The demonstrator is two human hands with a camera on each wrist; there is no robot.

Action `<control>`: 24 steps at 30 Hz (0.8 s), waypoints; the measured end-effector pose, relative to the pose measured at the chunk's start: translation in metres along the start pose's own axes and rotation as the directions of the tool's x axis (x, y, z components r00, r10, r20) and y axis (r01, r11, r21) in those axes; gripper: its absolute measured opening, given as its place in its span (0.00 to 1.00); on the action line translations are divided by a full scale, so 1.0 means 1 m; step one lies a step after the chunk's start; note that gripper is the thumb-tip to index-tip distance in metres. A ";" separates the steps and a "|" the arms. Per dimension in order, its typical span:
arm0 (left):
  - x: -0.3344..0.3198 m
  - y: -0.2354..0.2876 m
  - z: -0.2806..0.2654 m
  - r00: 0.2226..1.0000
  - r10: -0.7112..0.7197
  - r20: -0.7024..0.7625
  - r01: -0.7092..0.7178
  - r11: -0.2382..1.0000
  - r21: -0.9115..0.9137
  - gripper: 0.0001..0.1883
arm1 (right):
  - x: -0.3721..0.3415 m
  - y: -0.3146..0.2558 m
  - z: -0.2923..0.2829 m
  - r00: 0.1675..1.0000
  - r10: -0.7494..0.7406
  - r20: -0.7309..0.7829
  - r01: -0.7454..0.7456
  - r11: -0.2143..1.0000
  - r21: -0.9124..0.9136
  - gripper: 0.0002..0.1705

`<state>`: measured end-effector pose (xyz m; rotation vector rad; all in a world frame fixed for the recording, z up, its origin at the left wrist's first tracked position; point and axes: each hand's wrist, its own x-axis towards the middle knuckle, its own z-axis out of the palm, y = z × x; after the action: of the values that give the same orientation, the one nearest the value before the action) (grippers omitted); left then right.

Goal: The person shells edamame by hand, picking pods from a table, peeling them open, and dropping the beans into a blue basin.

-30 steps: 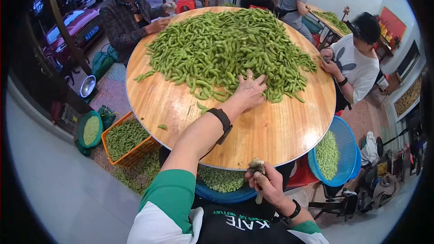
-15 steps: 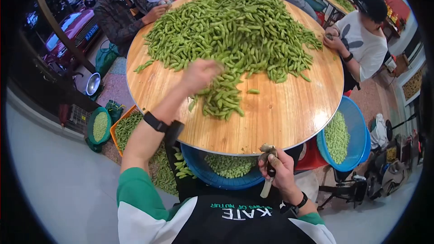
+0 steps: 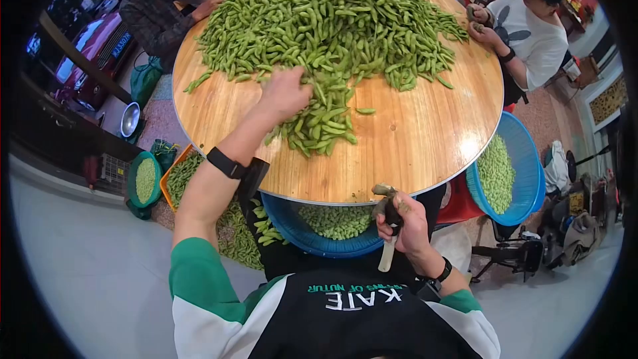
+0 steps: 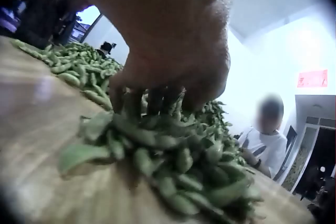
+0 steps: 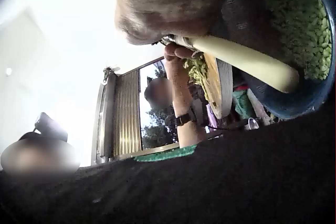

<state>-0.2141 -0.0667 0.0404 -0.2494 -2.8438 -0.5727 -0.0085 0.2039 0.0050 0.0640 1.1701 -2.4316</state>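
My left hand (image 3: 286, 95) reaches over the table onto green soybean pods (image 3: 319, 127), which form a small heap drawn out from the near side of the big pile (image 3: 332, 20). In the left wrist view its fingers (image 4: 152, 100) point down, spread apart, with the tips hidden among the pods. My right hand (image 3: 411, 223), at the table's near edge, grips a tool with a pale handle (image 5: 247, 61). The handle sticks out below the fist. Its working end is mostly hidden by the fingers, and I cannot tell its kind.
Under the round wooden table's (image 3: 425, 153) near edge sits a blue basin (image 3: 279, 229) of shelled beans. Another blue basin (image 3: 522, 159) of beans stands at right, an orange crate (image 3: 166, 176) of pods at left. People sit at the left and right (image 3: 531, 33).
The left hand has pulled a clump of pods out of the big pile toward me, lifted off, and come down again at the clump's left side. The right hand keeps its tool near the edge.
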 end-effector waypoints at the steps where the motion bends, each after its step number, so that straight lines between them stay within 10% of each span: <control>1: -0.001 0.016 -0.001 0.997 0.051 -0.051 -0.040 0.982 0.186 0.17 | 0.000 -0.001 0.000 1.000 0.012 0.005 -0.013 0.999 0.039 0.22; 6: 0.007 0.063 0.049 0.944 0.323 0.062 -0.321 0.946 -0.043 0.08 | -0.003 -0.002 0.006 0.998 0.047 -0.029 -0.047 0.999 0.014 0.23; 9: -0.005 0.073 0.067 0.933 0.354 0.066 -0.360 0.915 0.180 0.06 | -0.005 -0.003 0.005 0.999 0.030 -0.036 -0.029 0.999 0.033 0.23; 15: -0.025 0.075 0.070 0.864 0.482 -0.143 -0.487 0.873 0.002 0.06 | 0.001 0.002 0.001 0.994 -0.095 -0.057 0.094 0.995 -0.013 0.21; 18: -0.058 0.096 0.036 0.882 0.435 -0.184 -0.472 0.808 -0.353 0.05 | 0.003 -0.002 0.002 0.985 -0.144 -0.092 0.141 0.989 -0.032 0.23; 20: -0.088 0.107 0.004 0.947 0.165 0.276 0.134 0.577 -0.805 0.05 | 0.005 -0.007 0.003 0.976 -0.204 -0.078 0.200 0.978 -0.051 0.25; 24: -0.132 0.100 0.008 0.832 0.114 0.543 0.521 0.179 -0.835 0.04 | 0.003 0.002 0.009 0.990 -0.130 0.049 0.131 0.991 -0.028 0.26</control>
<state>-0.0685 0.0119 0.0353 -0.1754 -2.3298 -2.7830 -0.0095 0.1951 0.0084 -0.0815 1.2267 -2.5121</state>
